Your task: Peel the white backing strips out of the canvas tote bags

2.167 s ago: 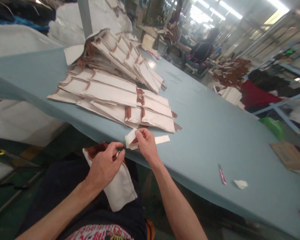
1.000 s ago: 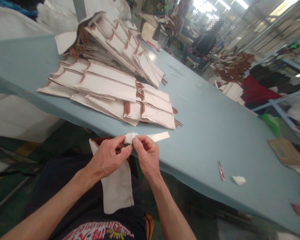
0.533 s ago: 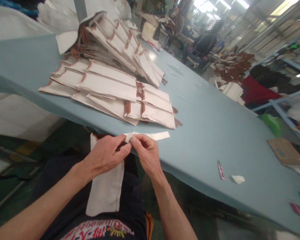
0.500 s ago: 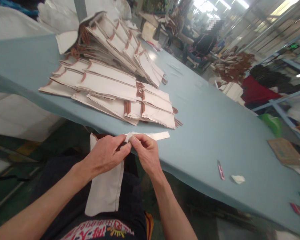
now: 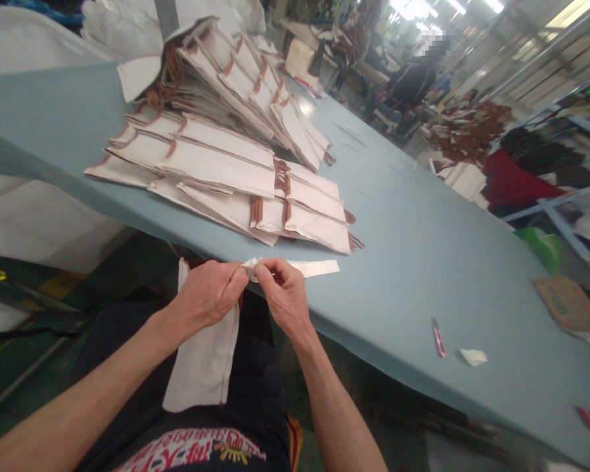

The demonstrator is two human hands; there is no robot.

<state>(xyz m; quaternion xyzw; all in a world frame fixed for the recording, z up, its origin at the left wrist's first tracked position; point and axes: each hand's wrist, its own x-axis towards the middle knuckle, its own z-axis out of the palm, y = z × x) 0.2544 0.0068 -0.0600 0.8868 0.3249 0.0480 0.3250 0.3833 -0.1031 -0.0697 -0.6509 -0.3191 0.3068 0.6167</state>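
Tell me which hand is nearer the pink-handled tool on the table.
Right. The right hand is left of the pink-handled tool, not touching it; the left hand is farther left.

Across the room, slanting down to the right, a wide table (image 5: 398, 262) with a smooth pale-blue surface, a patch of glare near the far end. Below, in shadow, a dark green floor (image 5: 108, 278) bearing a yellowish marking (image 5: 61, 285) at the left. Beyond the table's far left edge, a grey post (image 5: 166, 18); farther back, a smaller brown-topped table (image 5: 299, 31). At the right, loaded shelving (image 5: 554, 218) with blue bars. Overhead, bright white tube lights (image 5: 456, 6), hazy in the distance.
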